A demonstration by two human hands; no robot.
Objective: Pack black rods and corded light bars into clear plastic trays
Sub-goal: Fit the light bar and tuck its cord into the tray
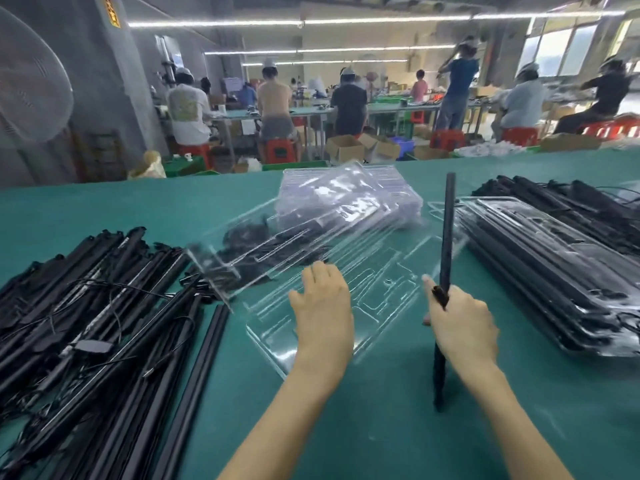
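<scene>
Right hand (pixel 462 323) grips a black rod (pixel 446 237) mid-length, held upright, apparently for lowering into the empty clear tray (pixel 381 292) lying in front. Left hand (pixel 323 303), fingers straight, rests on that tray, apparently steadying it.

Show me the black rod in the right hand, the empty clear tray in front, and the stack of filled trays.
black rod (pixel 447 233), head view, upper shaft above the hand.
empty clear tray (pixel 381 296), head view, bare moulded middle.
stack of filled trays (pixel 554 271), head view, top tray's surface.
</scene>
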